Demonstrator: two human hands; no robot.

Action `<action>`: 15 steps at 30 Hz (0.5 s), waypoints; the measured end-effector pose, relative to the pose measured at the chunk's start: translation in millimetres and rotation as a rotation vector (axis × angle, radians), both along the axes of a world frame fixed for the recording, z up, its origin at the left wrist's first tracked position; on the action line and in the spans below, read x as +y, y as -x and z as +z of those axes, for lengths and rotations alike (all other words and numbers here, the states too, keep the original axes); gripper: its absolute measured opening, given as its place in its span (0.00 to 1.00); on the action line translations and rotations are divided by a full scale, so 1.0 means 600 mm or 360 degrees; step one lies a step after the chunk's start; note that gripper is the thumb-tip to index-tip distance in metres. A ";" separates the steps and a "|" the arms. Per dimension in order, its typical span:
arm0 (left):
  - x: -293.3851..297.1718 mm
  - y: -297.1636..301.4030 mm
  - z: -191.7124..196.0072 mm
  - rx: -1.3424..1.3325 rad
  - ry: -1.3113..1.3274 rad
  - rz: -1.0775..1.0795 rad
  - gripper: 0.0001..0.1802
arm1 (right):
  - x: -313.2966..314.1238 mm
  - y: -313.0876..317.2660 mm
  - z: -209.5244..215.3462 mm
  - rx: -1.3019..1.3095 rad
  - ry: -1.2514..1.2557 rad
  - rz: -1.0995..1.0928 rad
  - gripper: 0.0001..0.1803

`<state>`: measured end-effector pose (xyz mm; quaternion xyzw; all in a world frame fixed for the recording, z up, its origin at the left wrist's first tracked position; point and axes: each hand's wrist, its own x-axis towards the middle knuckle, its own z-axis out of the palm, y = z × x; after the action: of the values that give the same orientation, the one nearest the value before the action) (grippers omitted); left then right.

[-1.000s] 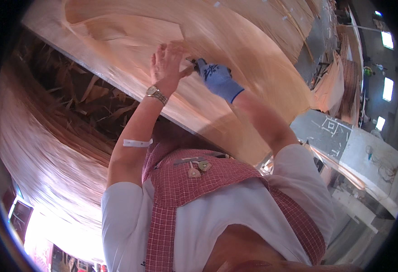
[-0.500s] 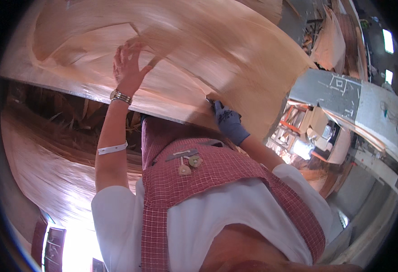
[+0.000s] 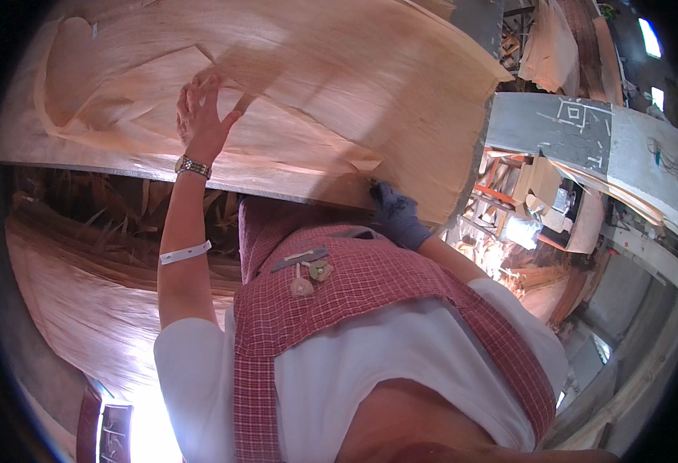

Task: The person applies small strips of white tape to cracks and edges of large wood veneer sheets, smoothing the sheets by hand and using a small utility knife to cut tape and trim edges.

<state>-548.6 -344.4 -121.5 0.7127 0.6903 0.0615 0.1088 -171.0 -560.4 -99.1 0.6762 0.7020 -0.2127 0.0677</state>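
My left hand (image 3: 204, 123) is bare, with a metal wristwatch (image 3: 193, 166) at the wrist. Its fingers are spread over a thin sheet of wood veneer (image 3: 424, 100) that covers the work table. Beneath the palm the veneer shows folds, overlapping layers and a raised dark edge. My right hand (image 3: 397, 214) wears a blue knitted glove with dark patches and is at the near edge of the sheet. Its fingers are curled together; a small dark tip shows at them, too small to name. A narrow veneer flap (image 3: 366, 165) stands just beyond the glove.
Under the table's near edge, at left, lie torn veneer scraps (image 3: 154, 204) beside a large veneer stack (image 3: 84, 285). To the right are a grey board (image 3: 551, 127) with white tape marks and a cluttered shelf (image 3: 501, 185). More veneer sheets (image 3: 547, 46) stand at the far right.
My right hand has drawn back slightly toward me and to the right along the veneer. The left hand stays spread on the sheet. The whole view has shifted a little.
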 end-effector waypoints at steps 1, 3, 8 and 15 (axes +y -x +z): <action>0.003 0.001 -0.003 -0.0002 -0.0011 0.0002 0.47 | 0.001 -0.009 0.006 0.0011 -0.0012 -0.0053 0.11; 0.002 0.001 -0.005 0.0001 -0.0003 -0.0012 0.47 | 0.002 -0.004 0.024 0.0090 -0.0065 -0.0099 0.11; 0.006 -0.002 -0.004 0.0011 0.0033 0.0002 0.47 | 0.074 0.028 0.042 0.0171 -0.0469 -0.0048 0.14; 0.007 -0.008 0.012 -0.0292 -0.0125 0.0097 0.54 | 0.084 0.041 0.091 0.0178 -0.0378 0.0206 0.14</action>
<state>-543.6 -340.2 -114.2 0.6864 0.6958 0.1567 0.1418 -195.5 -509.9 -44.8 0.6199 0.7671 -0.1607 -0.0385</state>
